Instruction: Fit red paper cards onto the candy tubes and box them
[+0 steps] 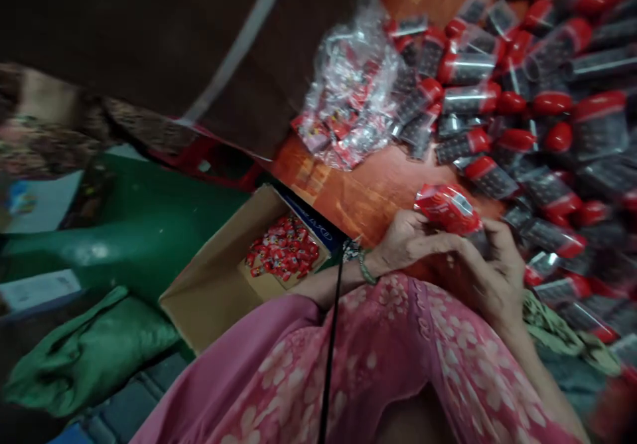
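Both of my hands are together at the near edge of the orange tabletop. Between them is a shiny red item with clear plastic on it (450,208), its lower end dark and partly hidden by fingers. My left hand (411,241), with a green bracelet at the wrist, closes on its near left side. Fingers of my right hand (490,275) curl round the dark lower end. Close by on the right lies a big heap of red-ended clear tubes with dark insides (497,172). Beyond my left hand is a clear plastic bag (353,99) of small red-printed pieces.
Below the table edge on the left stands an open cardboard box (213,291) with many small red wrapped pieces (283,248) inside. A green cloth bundle (94,351) lies on the green floor at lower left. A dark brown surface (149,39) fills the upper left.
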`<state>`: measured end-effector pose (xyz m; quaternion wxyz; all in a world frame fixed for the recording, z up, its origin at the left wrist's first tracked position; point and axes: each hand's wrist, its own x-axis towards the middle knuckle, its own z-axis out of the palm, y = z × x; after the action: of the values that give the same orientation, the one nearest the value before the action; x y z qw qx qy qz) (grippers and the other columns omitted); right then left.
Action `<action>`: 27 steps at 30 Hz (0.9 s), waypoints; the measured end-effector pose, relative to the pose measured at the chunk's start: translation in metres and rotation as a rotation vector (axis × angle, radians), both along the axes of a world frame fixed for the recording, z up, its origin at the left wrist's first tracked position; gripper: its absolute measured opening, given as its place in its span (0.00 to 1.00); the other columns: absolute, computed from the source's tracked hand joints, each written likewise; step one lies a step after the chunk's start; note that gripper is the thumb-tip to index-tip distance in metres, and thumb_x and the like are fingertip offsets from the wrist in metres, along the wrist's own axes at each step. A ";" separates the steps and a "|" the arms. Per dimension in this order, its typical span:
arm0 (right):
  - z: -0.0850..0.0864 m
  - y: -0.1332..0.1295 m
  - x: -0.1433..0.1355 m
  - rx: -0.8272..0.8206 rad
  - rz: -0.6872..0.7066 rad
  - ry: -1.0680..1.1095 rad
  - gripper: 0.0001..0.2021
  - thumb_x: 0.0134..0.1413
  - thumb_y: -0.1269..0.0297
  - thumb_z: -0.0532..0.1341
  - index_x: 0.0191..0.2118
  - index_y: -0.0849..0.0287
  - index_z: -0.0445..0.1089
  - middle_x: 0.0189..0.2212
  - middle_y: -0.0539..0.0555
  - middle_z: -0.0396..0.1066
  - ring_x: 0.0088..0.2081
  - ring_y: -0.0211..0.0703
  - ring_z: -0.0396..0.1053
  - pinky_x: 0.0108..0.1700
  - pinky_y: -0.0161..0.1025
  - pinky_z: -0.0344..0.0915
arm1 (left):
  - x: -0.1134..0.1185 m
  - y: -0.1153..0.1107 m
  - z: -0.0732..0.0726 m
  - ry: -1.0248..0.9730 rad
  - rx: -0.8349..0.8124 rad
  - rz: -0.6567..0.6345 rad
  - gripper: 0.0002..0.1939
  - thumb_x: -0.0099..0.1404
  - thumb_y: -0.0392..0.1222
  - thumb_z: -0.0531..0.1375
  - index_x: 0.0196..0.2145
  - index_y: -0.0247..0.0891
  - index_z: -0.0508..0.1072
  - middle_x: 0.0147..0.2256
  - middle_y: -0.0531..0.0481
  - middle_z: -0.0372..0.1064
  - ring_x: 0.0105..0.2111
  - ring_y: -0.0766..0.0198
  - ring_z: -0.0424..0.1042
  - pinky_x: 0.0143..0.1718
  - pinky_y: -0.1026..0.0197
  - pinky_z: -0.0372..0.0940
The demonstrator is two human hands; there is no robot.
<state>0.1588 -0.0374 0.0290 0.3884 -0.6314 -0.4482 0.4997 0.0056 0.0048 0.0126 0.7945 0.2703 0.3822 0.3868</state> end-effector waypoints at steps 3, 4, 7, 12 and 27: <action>0.004 0.011 -0.009 0.006 0.057 0.109 0.18 0.57 0.49 0.65 0.48 0.51 0.65 0.37 0.51 0.73 0.29 0.40 0.70 0.33 0.39 0.71 | -0.002 0.004 -0.007 0.078 -0.001 0.091 0.23 0.52 0.59 0.74 0.33 0.35 0.80 0.31 0.49 0.78 0.31 0.63 0.75 0.40 0.58 0.72; 0.004 0.013 -0.010 -0.020 0.087 0.138 0.19 0.58 0.49 0.64 0.49 0.52 0.64 0.35 0.50 0.73 0.30 0.40 0.71 0.34 0.39 0.71 | -0.002 0.006 -0.009 0.082 -0.003 0.097 0.23 0.52 0.59 0.73 0.34 0.36 0.80 0.31 0.50 0.78 0.31 0.63 0.75 0.38 0.58 0.72; 0.002 0.016 -0.011 -0.066 0.110 0.220 0.21 0.59 0.46 0.63 0.50 0.54 0.65 0.32 0.48 0.72 0.31 0.40 0.73 0.36 0.38 0.73 | -0.003 0.010 -0.014 0.071 0.017 0.080 0.24 0.53 0.60 0.72 0.35 0.36 0.78 0.31 0.49 0.79 0.30 0.62 0.76 0.36 0.57 0.72; -0.001 0.010 -0.008 -0.054 0.050 0.221 0.22 0.57 0.47 0.67 0.50 0.55 0.67 0.34 0.47 0.74 0.30 0.37 0.73 0.37 0.37 0.74 | -0.003 0.011 -0.015 0.073 0.035 0.106 0.25 0.50 0.60 0.74 0.34 0.36 0.78 0.37 0.46 0.81 0.42 0.56 0.80 0.48 0.52 0.73; -0.016 0.007 -0.004 0.002 0.015 0.349 0.19 0.58 0.48 0.67 0.49 0.54 0.70 0.27 0.45 0.75 0.20 0.33 0.67 0.23 0.31 0.65 | 0.010 0.008 -0.017 0.075 0.143 0.134 0.18 0.57 0.54 0.73 0.29 0.37 0.77 0.23 0.55 0.73 0.22 0.70 0.70 0.27 0.65 0.67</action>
<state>0.1547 -0.0305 0.0135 0.4571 -0.5313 -0.3794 0.6040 0.0158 0.0124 -0.0042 0.7307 0.3146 0.4002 0.4550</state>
